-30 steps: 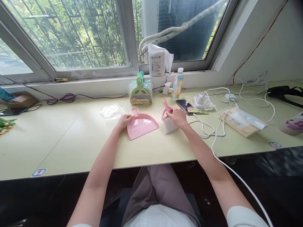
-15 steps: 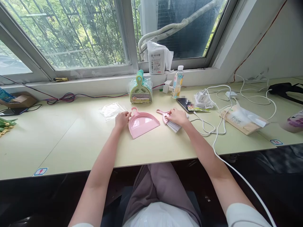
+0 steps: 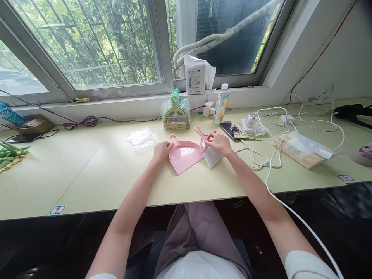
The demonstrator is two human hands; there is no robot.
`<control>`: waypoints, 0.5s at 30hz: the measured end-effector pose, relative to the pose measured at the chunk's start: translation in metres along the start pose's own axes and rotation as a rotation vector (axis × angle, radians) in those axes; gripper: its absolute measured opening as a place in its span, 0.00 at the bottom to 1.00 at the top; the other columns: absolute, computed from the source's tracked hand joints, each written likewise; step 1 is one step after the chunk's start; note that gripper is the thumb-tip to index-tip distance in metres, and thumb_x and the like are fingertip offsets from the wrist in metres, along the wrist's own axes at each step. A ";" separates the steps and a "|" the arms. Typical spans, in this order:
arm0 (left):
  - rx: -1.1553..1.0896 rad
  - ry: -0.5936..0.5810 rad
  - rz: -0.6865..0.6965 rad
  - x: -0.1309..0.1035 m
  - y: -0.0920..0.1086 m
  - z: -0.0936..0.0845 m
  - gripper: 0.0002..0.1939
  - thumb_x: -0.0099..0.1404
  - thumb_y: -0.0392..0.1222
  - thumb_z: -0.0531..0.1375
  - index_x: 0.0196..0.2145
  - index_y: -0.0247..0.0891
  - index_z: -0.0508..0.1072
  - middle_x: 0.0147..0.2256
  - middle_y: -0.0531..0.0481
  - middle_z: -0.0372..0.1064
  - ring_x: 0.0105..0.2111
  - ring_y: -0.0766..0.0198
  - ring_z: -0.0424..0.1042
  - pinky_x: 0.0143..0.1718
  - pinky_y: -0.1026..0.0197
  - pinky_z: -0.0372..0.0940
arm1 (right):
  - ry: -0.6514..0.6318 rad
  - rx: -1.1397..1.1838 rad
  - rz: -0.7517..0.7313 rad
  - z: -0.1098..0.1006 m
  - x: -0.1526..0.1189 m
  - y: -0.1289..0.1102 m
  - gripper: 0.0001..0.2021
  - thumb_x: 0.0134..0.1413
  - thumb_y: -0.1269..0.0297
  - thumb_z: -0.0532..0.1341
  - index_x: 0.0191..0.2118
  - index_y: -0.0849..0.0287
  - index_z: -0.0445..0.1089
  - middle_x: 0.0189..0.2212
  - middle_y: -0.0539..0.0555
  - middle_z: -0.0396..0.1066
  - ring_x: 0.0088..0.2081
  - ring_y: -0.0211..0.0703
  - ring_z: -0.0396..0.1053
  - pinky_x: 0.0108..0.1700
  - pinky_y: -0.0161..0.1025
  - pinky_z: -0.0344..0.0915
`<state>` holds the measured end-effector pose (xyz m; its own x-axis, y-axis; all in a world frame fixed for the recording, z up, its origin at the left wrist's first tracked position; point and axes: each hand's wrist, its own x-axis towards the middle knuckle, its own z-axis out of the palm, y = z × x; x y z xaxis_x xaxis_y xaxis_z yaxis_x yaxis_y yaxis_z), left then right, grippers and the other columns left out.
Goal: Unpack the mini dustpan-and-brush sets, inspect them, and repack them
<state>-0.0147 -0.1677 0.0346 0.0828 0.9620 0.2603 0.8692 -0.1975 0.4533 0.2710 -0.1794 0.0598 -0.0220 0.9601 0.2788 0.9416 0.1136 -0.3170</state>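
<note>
A pink dustpan [image 3: 186,154] lies on the table in front of me, its looped handle pointing away. My left hand [image 3: 162,150] is closed on its left edge beside the handle. My right hand [image 3: 218,142] pinches a small pink hand brush [image 3: 199,131] at its head. The brush's pale bristles [image 3: 212,156] point toward me, and its handle slants away to the left. At the dustpan's right corner the brush meets or overlaps it; I cannot tell which. Left of the dustpan's handle lies a crumpled clear plastic wrapper [image 3: 142,138].
Behind the dustpan stand packaged green dustpan sets [image 3: 176,114]. A drink bottle [image 3: 221,104], a phone [image 3: 229,131] and a charger [image 3: 250,123] are at the back right. White cables [image 3: 273,166] run near my right arm, by a tissue pack [image 3: 305,149].
The dustpan has slid a little to the right with my left hand. My right hand has turned the brush, and it is now against the dustpan's right side. The view has shifted slightly.
</note>
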 end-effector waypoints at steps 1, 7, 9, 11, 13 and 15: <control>-0.028 -0.008 0.007 -0.003 0.007 0.004 0.22 0.64 0.51 0.50 0.16 0.39 0.65 0.19 0.48 0.64 0.23 0.61 0.62 0.26 0.60 0.48 | -0.024 0.007 -0.037 0.000 -0.002 -0.005 0.13 0.50 0.51 0.61 0.34 0.55 0.74 0.44 0.53 0.66 0.37 0.41 0.69 0.36 0.36 0.59; -0.334 -0.243 0.351 -0.018 0.034 0.023 0.24 0.68 0.51 0.47 0.20 0.38 0.70 0.20 0.51 0.68 0.23 0.64 0.66 0.30 0.63 0.58 | -0.149 -0.002 -0.233 0.007 -0.018 -0.027 0.11 0.49 0.54 0.63 0.32 0.56 0.73 0.43 0.52 0.68 0.36 0.40 0.70 0.35 0.34 0.58; -0.272 -0.195 0.404 -0.019 0.034 0.021 0.20 0.69 0.45 0.47 0.24 0.38 0.71 0.22 0.52 0.70 0.25 0.65 0.68 0.32 0.64 0.60 | -0.149 0.021 -0.241 0.010 -0.020 -0.030 0.11 0.51 0.54 0.62 0.33 0.55 0.73 0.43 0.51 0.68 0.36 0.39 0.70 0.35 0.34 0.58; -0.144 -0.081 0.407 -0.018 0.031 0.015 0.16 0.69 0.39 0.47 0.31 0.38 0.73 0.27 0.51 0.72 0.29 0.64 0.70 0.34 0.63 0.61 | -0.161 0.048 -0.257 0.012 -0.020 -0.031 0.11 0.52 0.52 0.61 0.33 0.55 0.73 0.44 0.51 0.68 0.36 0.38 0.70 0.34 0.33 0.58; -0.019 0.054 0.434 -0.015 0.025 0.007 0.14 0.69 0.36 0.47 0.40 0.39 0.73 0.36 0.48 0.74 0.38 0.61 0.71 0.37 0.62 0.63 | -0.165 0.067 -0.270 0.014 -0.021 -0.032 0.12 0.52 0.51 0.61 0.34 0.55 0.73 0.44 0.51 0.68 0.36 0.38 0.70 0.34 0.33 0.58; 0.074 0.152 0.510 -0.012 0.020 0.001 0.14 0.68 0.39 0.52 0.49 0.40 0.69 0.48 0.44 0.69 0.50 0.57 0.67 0.44 0.58 0.64 | -0.151 0.078 -0.275 0.015 -0.022 -0.033 0.13 0.53 0.51 0.60 0.34 0.55 0.73 0.45 0.51 0.68 0.36 0.38 0.70 0.34 0.33 0.58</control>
<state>0.0019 -0.1829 0.0394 0.4372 0.7081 0.5545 0.7694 -0.6137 0.1772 0.2350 -0.2002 0.0505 -0.3268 0.9172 0.2279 0.8651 0.3874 -0.3187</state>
